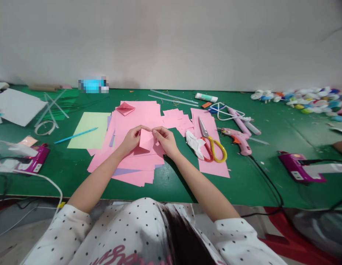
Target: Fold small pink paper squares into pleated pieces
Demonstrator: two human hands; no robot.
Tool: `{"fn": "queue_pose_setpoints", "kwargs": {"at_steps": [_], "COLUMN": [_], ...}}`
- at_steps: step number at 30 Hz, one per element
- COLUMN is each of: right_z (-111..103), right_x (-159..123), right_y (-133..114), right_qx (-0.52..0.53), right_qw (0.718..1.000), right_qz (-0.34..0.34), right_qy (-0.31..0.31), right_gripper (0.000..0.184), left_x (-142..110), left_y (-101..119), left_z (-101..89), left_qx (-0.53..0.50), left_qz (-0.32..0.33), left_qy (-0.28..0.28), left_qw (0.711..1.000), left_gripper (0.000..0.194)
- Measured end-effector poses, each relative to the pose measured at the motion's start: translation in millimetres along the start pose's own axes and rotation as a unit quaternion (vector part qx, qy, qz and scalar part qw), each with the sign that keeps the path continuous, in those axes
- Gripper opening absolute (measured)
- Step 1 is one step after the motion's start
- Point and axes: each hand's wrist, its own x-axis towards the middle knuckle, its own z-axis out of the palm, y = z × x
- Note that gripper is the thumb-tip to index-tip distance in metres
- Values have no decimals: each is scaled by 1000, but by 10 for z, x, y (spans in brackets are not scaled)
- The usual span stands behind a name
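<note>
Between both hands is a small pink paper square [146, 140], raised a little above a spread pile of larger pink paper sheets [137, 116]. My left hand [133, 139] is closed on the paper's left edge. The fingertips of my right hand [164, 139] pinch its upper right corner. Purple sheets [129, 172] peek out from under the pile. A folded pink paper piece [125, 108] lies at the pile's top left. Several small pink paper pieces [175, 118] are scattered just right of the pile.
Right of my hands lie scissors [212, 147], crumpled white tissue [194, 143] and a pink glue gun [239, 140] with a black cord. A blue pencil [76, 135] rests across pale green paper [88, 129]. Purple power strips [35, 160] and a bottle-cap heap [306, 99] flank the green table.
</note>
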Motion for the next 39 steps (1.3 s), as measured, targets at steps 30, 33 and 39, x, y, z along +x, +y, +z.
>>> {"fn": "queue_pose_setpoints", "kwargs": {"at_steps": [30, 33, 39], "right_z": [32, 28, 24], "right_x": [-76, -73, -61], "right_y": [22, 28, 46], "right_qx": [-65, -85, -94], "right_qw": [995, 993, 993], "right_qz": [-74, -69, -58], "right_qy": [24, 33, 48], "right_gripper": [24, 28, 36], "left_x": [31, 30, 24], "left_y": [-36, -41, -99], "left_z": [-17, -22, -23], "left_qx": [-33, -50, -107], "left_qz": [-81, -77, -103], "left_qy": [61, 55, 94], "left_qw": [994, 994, 984], "left_gripper": [40, 34, 55]}}
